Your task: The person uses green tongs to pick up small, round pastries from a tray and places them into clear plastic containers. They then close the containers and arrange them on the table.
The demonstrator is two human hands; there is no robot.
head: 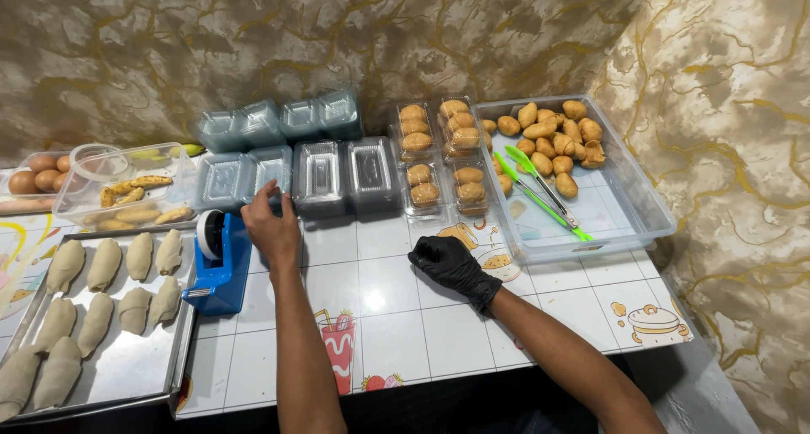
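Head view, looking down on a tiled bench [405, 316]. Left hand [272, 223], bare, forearm reaching straight forward, wrist bent; fingers curled over the top of a blue tape dispenser [221, 261] that stands at the bench's left, beside a metal tray of raw dough pieces [93, 316]. Whether the fingers pinch tape cannot be told. Right hand [451, 265], in a black glove, rests knuckles-up on the bench, fingers curled loosely, holding nothing. Hands well apart. Empty clear clamshell boxes [321, 177] just beyond the left hand; green tongs [540, 198] lie in a clear tub of fried pastries [641, 206].
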